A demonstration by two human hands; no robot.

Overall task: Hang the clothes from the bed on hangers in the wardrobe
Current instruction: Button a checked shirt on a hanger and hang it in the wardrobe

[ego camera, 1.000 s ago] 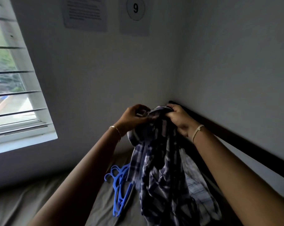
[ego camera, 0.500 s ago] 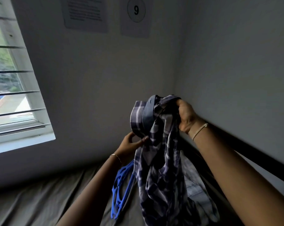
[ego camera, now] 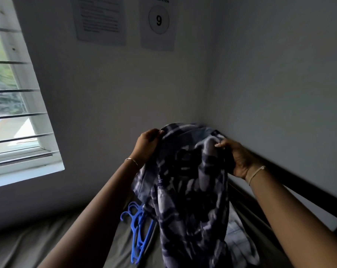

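Our left hand point(ego camera: 146, 147) and right hand point(ego camera: 239, 159) pinch the shirt point(ego camera: 188, 194) top; it hangs straight down; hangers point(ego camera: 138, 231) lie nearer our left.

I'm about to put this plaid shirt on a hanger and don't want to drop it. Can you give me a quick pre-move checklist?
1. Top edge of plaid shirt held by left-hand grip: ok.
2. Other side pinched by right-hand grip: ok.
3. Shirt opened out for a hanger: not ok, it hangs bunched.
4. Hanger nearby: ok, blue hangers lie on the bed beside the shirt.
5. Hanger in hand: not ok, both hands are on the shirt.
6. Path to wardrobe: cannot tell, out of view.
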